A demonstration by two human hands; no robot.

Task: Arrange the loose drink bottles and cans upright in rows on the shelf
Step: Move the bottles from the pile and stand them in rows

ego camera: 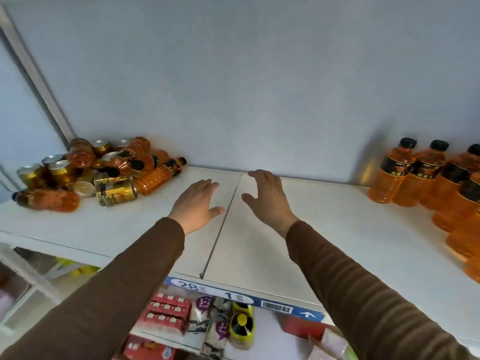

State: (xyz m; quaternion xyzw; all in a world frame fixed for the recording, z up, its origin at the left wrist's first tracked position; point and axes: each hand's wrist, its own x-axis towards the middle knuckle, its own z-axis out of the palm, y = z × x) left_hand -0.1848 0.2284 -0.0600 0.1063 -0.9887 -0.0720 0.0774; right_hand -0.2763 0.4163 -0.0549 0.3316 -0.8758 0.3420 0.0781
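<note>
I see two arms in the frame, both in long brown sleeves. My left sleeve (pixel 109 289) runs from the lower left corner up toward the centre; my right sleeve (pixel 363 287) runs from the lower right corner likewise. The cloth is a plain, dark, warm brown knit with fine ribbing, plainest on the right sleeve as faint crosswise bands. Each sleeve fits close and ends in a snug cuff at the wrist, with soft folds just behind it. My left hand (pixel 197 202) and right hand (pixel 267 197) are bare: I see neither rings, watch nor gloves.
</note>
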